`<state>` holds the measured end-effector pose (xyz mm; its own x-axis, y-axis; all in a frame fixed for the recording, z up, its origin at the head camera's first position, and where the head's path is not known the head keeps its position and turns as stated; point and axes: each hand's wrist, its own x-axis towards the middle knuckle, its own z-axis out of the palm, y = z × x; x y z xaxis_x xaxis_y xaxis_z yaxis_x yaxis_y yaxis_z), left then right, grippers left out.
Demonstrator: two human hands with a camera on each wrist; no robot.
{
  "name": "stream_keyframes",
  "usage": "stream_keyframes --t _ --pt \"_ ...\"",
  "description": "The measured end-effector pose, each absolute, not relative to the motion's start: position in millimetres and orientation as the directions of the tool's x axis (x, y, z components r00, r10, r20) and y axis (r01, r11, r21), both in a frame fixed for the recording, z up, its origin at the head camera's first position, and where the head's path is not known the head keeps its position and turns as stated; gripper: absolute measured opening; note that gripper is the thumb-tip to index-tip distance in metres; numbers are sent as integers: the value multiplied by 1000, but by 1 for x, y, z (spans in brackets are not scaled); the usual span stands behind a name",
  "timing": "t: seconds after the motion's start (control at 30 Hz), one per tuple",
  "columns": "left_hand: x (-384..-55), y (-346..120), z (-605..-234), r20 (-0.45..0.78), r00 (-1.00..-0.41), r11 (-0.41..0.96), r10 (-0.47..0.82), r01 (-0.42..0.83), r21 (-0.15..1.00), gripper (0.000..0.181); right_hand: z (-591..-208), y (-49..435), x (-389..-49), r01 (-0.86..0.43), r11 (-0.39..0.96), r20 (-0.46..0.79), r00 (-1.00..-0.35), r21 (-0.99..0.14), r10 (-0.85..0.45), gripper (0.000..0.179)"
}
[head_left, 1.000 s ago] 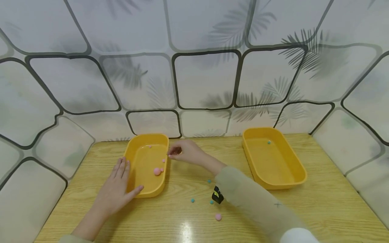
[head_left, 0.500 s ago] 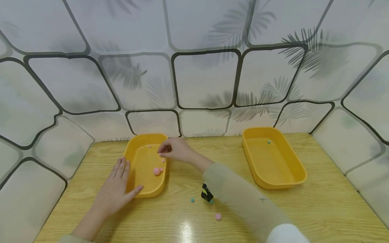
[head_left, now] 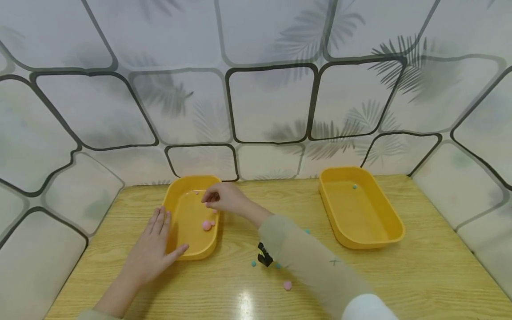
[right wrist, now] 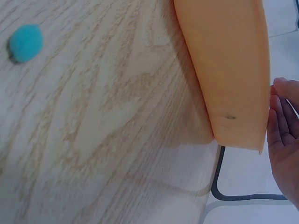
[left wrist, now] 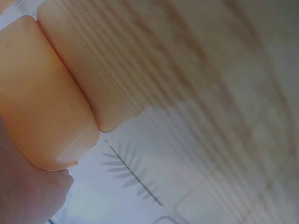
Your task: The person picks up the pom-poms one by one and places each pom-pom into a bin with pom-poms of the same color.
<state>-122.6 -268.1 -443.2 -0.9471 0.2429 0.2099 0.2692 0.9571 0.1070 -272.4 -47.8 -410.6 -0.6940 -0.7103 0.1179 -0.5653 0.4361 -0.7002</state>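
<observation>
My right hand (head_left: 226, 198) is over the right rim of the left yellow tray (head_left: 192, 256), thumb and index finger pinching a small pink pom-pom (head_left: 206, 205). Inside that tray lie several pink pom-poms, the largest (head_left: 206, 226) near the right wall. Along the tray's left side, my left hand (head_left: 154, 249) rests with straight fingers on the rim and its thumb at the front corner. The right wrist view has the tray's outer wall (right wrist: 229, 70) beside the curled fingers (right wrist: 280, 116). Only part of the left hand (left wrist: 32, 196) shows in the left wrist view, against the tray (left wrist: 46, 93).
A second yellow tray (head_left: 340, 235) stands at the right with one teal pom-pom (head_left: 354, 186) in it. On the wooden table lie a pink pom-pom (head_left: 287, 286) and teal pom-poms (head_left: 254, 264), some near my right sleeve (head_left: 304, 258). A patterned wall (head_left: 272, 106) rises behind.
My right hand has moved left from outside the left tray's rim to over its inside, pinching the pink pom-pom. My left hand has stayed in place.
</observation>
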Motion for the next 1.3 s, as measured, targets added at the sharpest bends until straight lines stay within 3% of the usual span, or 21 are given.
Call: stream_keyframes --t 0.53,1.3 --pt "-124 -270 -445 228 -944 957 239 269 111 95 -410 -50 -269 -628 512 117 -691 -586 -713 16" --pt "-125 -271 -445 246 -936 952 250 285 114 96 -415 -42 -266 -584 384 188 -690 -715 -699 17"
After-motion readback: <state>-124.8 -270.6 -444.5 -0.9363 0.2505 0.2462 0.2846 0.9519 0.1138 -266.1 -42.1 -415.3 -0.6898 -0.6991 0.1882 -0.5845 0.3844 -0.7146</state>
